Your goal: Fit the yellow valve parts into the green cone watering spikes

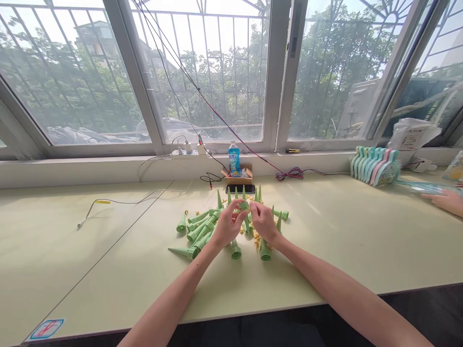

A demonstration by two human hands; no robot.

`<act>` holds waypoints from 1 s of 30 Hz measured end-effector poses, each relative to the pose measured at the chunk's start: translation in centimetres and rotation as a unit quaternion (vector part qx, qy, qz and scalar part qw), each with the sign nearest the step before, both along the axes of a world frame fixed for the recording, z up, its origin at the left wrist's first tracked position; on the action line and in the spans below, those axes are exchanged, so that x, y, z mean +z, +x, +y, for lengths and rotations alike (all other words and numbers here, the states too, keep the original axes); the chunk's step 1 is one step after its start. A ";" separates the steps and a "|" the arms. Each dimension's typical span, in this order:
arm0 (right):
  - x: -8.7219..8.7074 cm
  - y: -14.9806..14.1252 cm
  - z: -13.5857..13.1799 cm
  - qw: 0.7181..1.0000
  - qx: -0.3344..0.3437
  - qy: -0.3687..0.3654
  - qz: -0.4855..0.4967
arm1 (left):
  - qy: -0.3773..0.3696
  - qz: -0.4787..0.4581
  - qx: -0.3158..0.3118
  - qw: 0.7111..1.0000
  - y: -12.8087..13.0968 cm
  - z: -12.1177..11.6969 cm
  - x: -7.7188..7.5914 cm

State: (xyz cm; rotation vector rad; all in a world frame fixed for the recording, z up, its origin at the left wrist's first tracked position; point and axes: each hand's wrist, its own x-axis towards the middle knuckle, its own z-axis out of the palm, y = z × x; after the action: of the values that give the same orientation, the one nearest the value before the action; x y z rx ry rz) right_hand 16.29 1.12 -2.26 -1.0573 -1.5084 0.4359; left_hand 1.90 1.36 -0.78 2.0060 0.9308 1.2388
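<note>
**Green tapered plastic cones (201,232) crowd the middle of a smooth, pale yellow-green worktop (361,241)**

At the far left, a white paper label (47,329) outlined in blue, with a red mark, lies at the worktop's near corner. A straight dark seam (108,258) runs diagonally beside it, crossed farther back by a thin grey cable (125,201) bearing a yellow tag (102,202). Behind, large grey-framed windows (202,72) show railings and leafy trees; a white power strip (188,151) sits on the ledge below.

In the centre, some cones lie flat and others stand point-up. The person's left hand (227,224) is curled, thumb and fingers closed around a green ribbed plastic piece (244,206) raised over the pile. The right hand (265,222) meets it with fingertips drawn together; whether they grip anything cannot be told. Small yellow plastic bits (257,237) are scattered beneath. Beyond stands a blue-labelled bottle (234,161) in an open cardboard box (239,180), a black phone (241,189) just in front.

Rightward come a coiled red-and-black cable (292,173), a row of pastel plastic hangers (374,165) and another person's hand (446,200).
</note>
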 end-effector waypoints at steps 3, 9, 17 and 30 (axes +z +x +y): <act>0.0 0.0 -0.1 1.000 0.006 -0.003 0.017 | -0.017 -0.015 -0.008 1.000 0.2 -0.1 0.1; -0.2 -0.2 -0.2 0.999 0.010 -0.002 0.034 | -0.032 -0.029 0.052 0.998 0.5 -0.3 0.4; -0.2 -0.2 -0.4 0.997 0.055 -0.009 0.050 | -0.081 -0.057 0.119 0.988 0.3 -0.2 0.9; 0.1 -0.1 -0.6 0.996 0.083 0.013 0.024 | -0.227 -0.075 -0.002 0.971 0.1 -0.6 1.5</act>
State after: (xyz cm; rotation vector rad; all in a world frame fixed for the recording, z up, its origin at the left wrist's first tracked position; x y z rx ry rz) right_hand 16.16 0.50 -2.11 -0.8991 -1.5616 0.5530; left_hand 2.04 0.72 0.77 1.5328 1.0264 1.0440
